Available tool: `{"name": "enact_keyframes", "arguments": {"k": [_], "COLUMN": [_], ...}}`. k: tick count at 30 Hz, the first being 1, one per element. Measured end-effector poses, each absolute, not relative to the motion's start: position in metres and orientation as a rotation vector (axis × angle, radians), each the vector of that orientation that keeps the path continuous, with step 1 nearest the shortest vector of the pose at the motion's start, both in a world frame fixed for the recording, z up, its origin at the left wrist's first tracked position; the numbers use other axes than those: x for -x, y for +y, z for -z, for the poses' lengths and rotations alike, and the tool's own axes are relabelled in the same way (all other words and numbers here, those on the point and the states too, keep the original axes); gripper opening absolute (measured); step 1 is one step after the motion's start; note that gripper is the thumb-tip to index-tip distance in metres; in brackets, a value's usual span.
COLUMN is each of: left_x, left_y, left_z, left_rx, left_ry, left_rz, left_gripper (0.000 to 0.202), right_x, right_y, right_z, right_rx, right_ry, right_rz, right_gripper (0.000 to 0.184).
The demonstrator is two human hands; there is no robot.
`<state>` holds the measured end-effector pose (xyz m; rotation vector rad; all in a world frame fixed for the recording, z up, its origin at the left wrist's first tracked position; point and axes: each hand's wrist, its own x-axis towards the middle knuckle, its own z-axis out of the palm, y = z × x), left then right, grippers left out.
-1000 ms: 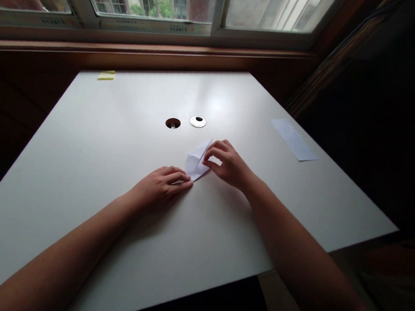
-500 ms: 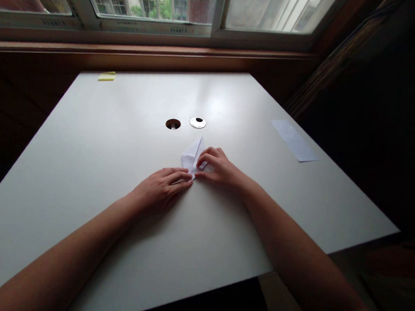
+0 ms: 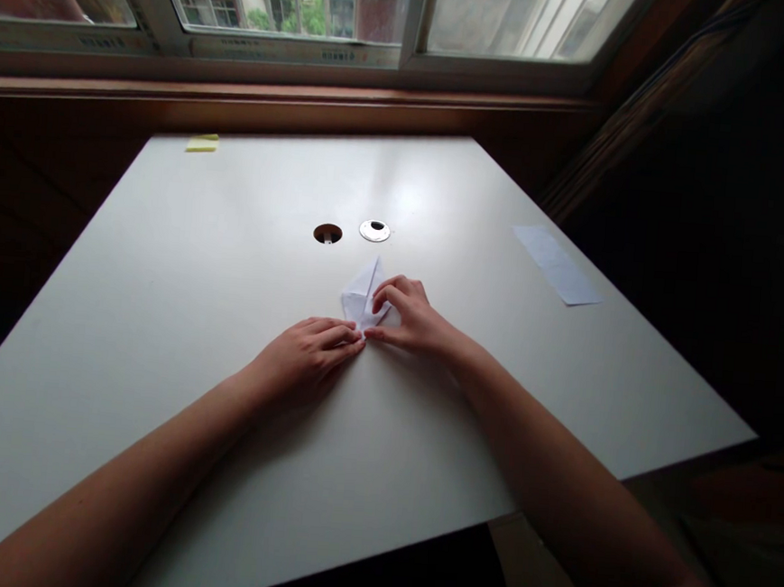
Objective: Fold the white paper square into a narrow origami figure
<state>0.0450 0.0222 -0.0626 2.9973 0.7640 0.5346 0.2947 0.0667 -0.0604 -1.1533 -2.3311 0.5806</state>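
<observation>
A small sheet of white paper [image 3: 360, 293], folded to a point at its far end and with a crease down its middle, lies on the table before me. My left hand [image 3: 310, 349] has its fingers pressed together on the paper's narrow near end, thumb close beside them. From the right, my right hand [image 3: 407, 315] is closed loosely about the paper's right and near edges, index finger curled over it and thumb touching the near tip. The fingers cover part of the near end and the right edge.
The white table [image 3: 198, 251] has a round cable hole [image 3: 327, 234] with its metal cover [image 3: 374, 231] beside it. A flat white paper strip [image 3: 557, 266] lies at the right, yellow sticky notes [image 3: 202, 143] at the far left corner. Behind the table is a window [image 3: 286, 0].
The paper has shifted slightly left and more of its right side shows. My right thumb and fingers have moved a little left; my left hand has hardly moved.
</observation>
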Motion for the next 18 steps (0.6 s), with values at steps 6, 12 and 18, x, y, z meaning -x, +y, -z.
{"name": "enact_keyframes", "arguments": {"k": [6,12,18], "left_x": [-0.0454,-0.0454,-0.0458], "left_y": [0.0222,0.0232,0.0223], "left_z": [0.0629,0.0641,0.0627], "left_rx": [-3.003,-3.014,-3.003], "left_ry": [0.775,0.774,0.782], "left_rz": [-0.546,-0.550,-0.548], "left_gripper": [0.037,0.035,0.034], "right_x": [-0.2931,-0.2905,-0.2897], "right_y": [0.0671,0.0655,0.0669], "right_z": [0.0618,0.0596,0.0587], "right_rx": [1.178,1.216,1.228], "right_ry": [-2.344,-2.318,-2.271], "right_rz": [-0.587,-0.603,-0.621], "right_gripper": [0.033,0.028,0.022]}}
